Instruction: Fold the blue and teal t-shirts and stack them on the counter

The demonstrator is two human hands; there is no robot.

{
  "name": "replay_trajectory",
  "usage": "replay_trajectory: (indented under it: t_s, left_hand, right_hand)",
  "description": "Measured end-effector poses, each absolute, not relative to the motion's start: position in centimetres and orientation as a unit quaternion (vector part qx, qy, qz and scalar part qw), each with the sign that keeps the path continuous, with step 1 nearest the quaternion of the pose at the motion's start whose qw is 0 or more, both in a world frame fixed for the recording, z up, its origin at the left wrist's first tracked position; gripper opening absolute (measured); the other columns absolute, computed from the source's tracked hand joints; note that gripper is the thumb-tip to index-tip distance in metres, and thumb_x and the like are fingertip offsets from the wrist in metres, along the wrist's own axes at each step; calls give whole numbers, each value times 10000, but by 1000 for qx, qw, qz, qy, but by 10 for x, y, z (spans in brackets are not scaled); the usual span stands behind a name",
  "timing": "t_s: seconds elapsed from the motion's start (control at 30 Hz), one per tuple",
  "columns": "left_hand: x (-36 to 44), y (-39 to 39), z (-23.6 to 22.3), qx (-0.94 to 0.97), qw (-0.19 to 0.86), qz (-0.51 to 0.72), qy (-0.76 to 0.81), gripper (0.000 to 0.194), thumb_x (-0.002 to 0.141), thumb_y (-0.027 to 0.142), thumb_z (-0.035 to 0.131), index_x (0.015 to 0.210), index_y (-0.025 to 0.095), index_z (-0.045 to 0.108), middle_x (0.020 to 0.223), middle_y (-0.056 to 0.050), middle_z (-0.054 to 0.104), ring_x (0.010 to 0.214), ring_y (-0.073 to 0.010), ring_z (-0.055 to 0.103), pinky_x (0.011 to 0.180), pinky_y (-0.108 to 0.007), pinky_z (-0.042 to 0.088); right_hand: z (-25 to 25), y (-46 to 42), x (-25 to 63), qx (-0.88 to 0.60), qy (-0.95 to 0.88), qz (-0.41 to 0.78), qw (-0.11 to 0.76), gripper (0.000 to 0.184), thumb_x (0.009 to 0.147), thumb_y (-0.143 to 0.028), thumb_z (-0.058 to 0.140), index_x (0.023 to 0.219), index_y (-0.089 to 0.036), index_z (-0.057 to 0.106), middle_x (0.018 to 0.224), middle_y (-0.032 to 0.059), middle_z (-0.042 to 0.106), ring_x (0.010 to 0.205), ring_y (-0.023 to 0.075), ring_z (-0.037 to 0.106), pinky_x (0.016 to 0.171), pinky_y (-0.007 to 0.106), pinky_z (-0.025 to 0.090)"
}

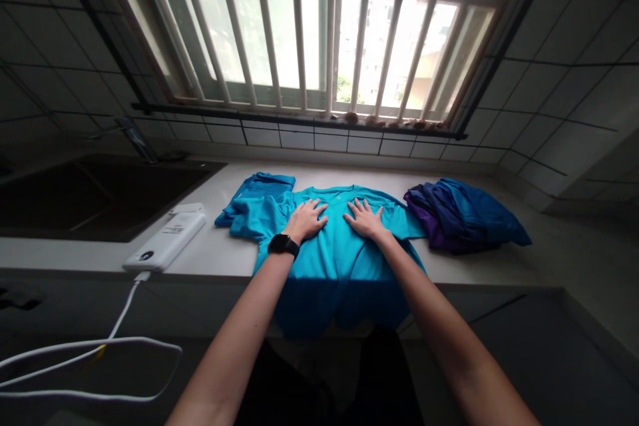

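On my feed the turquoise shirt (334, 256) lies directly under both palms, its long axis running from the collar on the far side to the hem draped over the countertop's (227, 254) near edge. I read neither hand as nearer: left hand (305, 221) and right hand (365, 219) press either side of the chest, fingers spread, gripping nothing. Both forearms reach in from the near side, converging, fingertips angled far and inward.
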State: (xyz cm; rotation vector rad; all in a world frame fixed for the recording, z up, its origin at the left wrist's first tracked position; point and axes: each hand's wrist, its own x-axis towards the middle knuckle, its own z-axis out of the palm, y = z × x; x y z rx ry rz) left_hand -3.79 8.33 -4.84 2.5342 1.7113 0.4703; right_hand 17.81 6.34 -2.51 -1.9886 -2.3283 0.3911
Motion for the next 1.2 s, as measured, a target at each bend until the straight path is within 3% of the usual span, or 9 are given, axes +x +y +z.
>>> replay_trajectory:
  t_s: [0.1, 0.2, 0.33, 0.47, 0.6, 0.73, 0.87, 1.03, 1.2]
  left_hand:
    - [-39, 85, -53, 815, 24, 157, 557, 494, 968, 335, 516, 1444, 260, 626, 1580, -77, 541, 1495, -312, 455, 1243, -494, 357]
    - [-39, 87, -56, 811, 19, 159, 562, 499, 965, 340, 515, 1447, 266, 623, 1573, -64, 551, 1491, -296, 461, 1246, -479, 350]
    - [-38, 88, -55, 809, 24, 154, 567, 515, 972, 349, 496, 1460, 235, 612, 1590, -80, 530, 1501, -299, 446, 1251, -472, 339]
    - [-38, 88, -55, 810, 24, 154, 565, 512, 978, 355, 484, 1459, 237, 614, 1595, -78, 523, 1505, -301, 439, 1249, -468, 340]
    - [-40, 89, -56, 811, 20, 160, 562, 490, 970, 351, 506, 1436, 274, 632, 1573, -53, 553, 1492, -289, 458, 1239, -461, 359]
    - [-40, 91, -57, 811, 27, 176, 558, 482, 962, 338, 516, 1419, 259, 646, 1559, -68, 565, 1481, -303, 470, 1229, -484, 372]
    - [-41, 91, -57, 811, 29, 164, 560, 491, 970, 347, 503, 1432, 247, 635, 1580, -70, 543, 1491, -298, 456, 1240, -466, 355]
    - [-42, 92, -56, 814, 28, 157, 558, 494, 977, 357, 494, 1442, 256, 626, 1590, -59, 533, 1492, -289, 453, 1241, -449, 352]
    - [-42, 93, -58, 815, 27, 162, 557, 493, 975, 348, 494, 1443, 266, 625, 1577, -53, 548, 1487, -292, 461, 1239, -465, 356]
  right_hand:
    - [-15, 50, 195, -639, -755, 122, 86, 565, 1071, -365, 317, 1605, -208, 416, 1727, 67, 284, 1589, 245, 259, 1277, 502, 239]
    - [-12, 28, 235, -682, -709, 46, 176, 557, 996, -151, 315, 1497, -158, 560, 1600, 103, 509, 1432, 199, 513, 1172, 296, 389]
    - [-23, 1, 302, -754, -644, 51, 121, 510, 884, -71, 424, 1296, -127, 719, 1356, 163, 703, 1233, 275, 666, 1026, 308, 481]
    - [-33, -9, 333, -771, -631, 17, 82, 492, 858, -29, 429, 1234, -91, 739, 1264, 188, 727, 1147, 278, 688, 951, 303, 496]
    - [-35, -6, 327, -766, -630, -7, 129, 512, 856, -17, 418, 1198, -141, 778, 1420, 155, 639, 1203, 247, 670, 1005, 268, 479]
    - [-35, 0, 319, -781, -608, 29, 140, 421, 953, -146, 458, 1281, -115, 721, 1272, 186, 716, 1189, 289, 679, 1014, 329, 492]
    - [-28, 4, 318, -787, -592, 27, 171, 544, 874, -118, 564, 1413, -41, 579, 1189, 215, 736, 1123, 317, 695, 985, 373, 511]
    - [-2, 6, 326, -719, -616, -57, 317, 535, 825, -57, 492, 1343, -105, 618, 1087, 154, 719, 1062, 282, 667, 1008, 384, 505]
    - [15, 13, 345, -748, -580, -59, 318, 485, 769, -35, 490, 1204, -63, 702, 1171, 223, 653, 1078, 274, 639, 1026, 362, 483]
